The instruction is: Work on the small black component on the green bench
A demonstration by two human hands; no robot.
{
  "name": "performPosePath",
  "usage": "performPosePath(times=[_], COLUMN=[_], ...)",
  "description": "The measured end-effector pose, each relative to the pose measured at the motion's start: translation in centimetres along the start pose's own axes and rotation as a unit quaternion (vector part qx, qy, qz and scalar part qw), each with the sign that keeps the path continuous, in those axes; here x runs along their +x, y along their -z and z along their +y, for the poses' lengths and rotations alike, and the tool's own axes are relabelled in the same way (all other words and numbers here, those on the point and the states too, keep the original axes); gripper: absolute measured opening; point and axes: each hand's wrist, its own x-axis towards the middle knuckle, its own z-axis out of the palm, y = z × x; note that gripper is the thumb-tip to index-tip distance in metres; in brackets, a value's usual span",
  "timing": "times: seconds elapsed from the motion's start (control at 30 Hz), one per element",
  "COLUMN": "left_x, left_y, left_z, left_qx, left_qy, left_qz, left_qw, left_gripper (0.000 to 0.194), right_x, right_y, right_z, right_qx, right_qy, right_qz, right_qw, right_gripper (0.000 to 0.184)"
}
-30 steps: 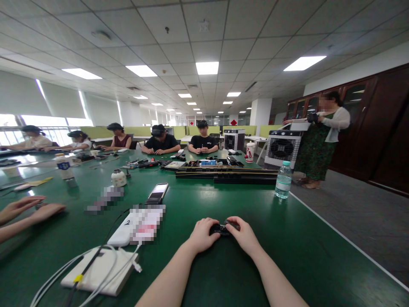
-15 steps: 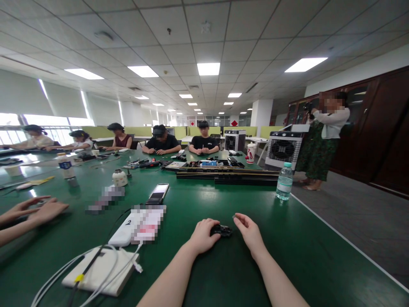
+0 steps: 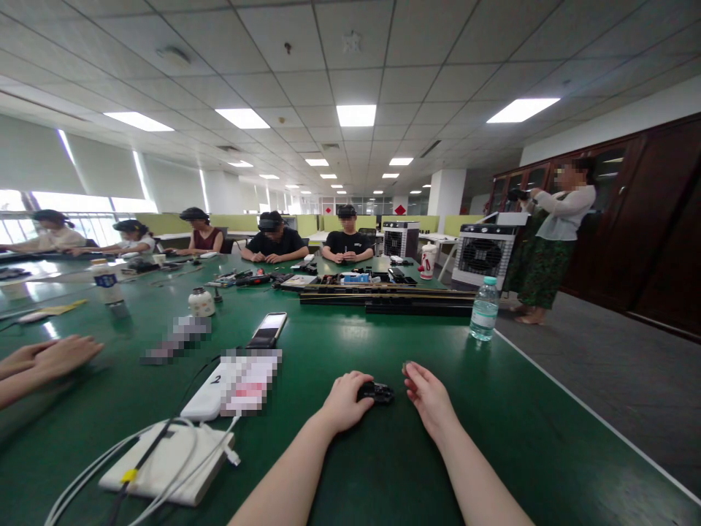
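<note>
On the green table (image 3: 361,343), my left hand (image 3: 346,400) is closed round the near end of a small black part (image 3: 379,392). The part looks mechanical and lies on the tabletop; its left end is hidden under my fingers. To its right, apart from it, my right hand (image 3: 428,394) is raised a little with thumb and forefinger pinched. Between those fingertips is a tiny greyish piece (image 3: 406,367), too small to name.
A water bottle (image 3: 484,310) stands near the right table edge. Black rails (image 3: 383,298) lie across the middle. Leftward are a phone (image 3: 267,330), a white power bank (image 3: 206,391), a cream box (image 3: 164,460) with cables, and a co-worker's hands (image 3: 60,359). Other people sit beyond.
My right hand has turned and drawn slightly away from the black part, the small piece still pinched. My left hand keeps its hold. The co-worker's hands at left have shifted left.
</note>
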Motion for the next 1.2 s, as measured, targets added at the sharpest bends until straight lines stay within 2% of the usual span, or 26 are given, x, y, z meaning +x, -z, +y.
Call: performPosePath(times=[0.2, 0.33, 0.43, 0.53, 0.63, 0.83, 1.07, 1.2], left_x=[0.1, 0.1, 0.1, 0.1, 0.1, 0.2, 0.2, 0.2], left_y=[-0.1, 0.0, 0.2, 0.2, 0.2, -0.1, -0.1, 0.0], left_z=[-0.1, 0.0, 0.1, 0.2, 0.1, -0.3, -0.1, 0.0], left_qx=[-0.005, -0.003, -0.001, 0.000, -0.002, -0.001, 0.012, 0.007], left_qy=[0.000, 0.002, 0.003, 0.005, 0.002, -0.001, -0.003, -0.003], left_qz=[0.003, -0.002, -0.007, -0.008, -0.005, -0.002, -0.007, -0.003], left_qw=[1.000, 1.000, 1.000, 1.000, 1.000, 1.000, 1.000, 1.000], left_gripper=[0.042, 0.041, 0.039, 0.040, 0.040, 0.039, 0.037, 0.038], right_x=[0.2, 0.1, 0.0, -0.1, -0.2, -1.1, -1.9, -1.6], right_y=[0.3, 0.3, 0.0, -0.3, -0.3, -0.2, -0.4, -0.4], right_z=[0.0, 0.0, 0.1, 0.2, 0.3, 0.1, -0.1, 0.3], right_qx=[0.071, 0.048, -0.028, -0.104, -0.193, -0.377, -0.476, -0.532], right_qy=[-0.025, -0.014, 0.034, 0.129, 0.215, 0.301, 0.337, 0.324], right_qz=[-0.001, -0.015, -0.024, -0.040, -0.081, -0.134, -0.195, -0.213], right_qw=[0.997, 0.999, 0.999, 0.985, 0.954, 0.865, 0.789, 0.753], right_gripper=[0.019, 0.023, 0.035, 0.044, 0.040, 0.025, 0.018, 0.018])
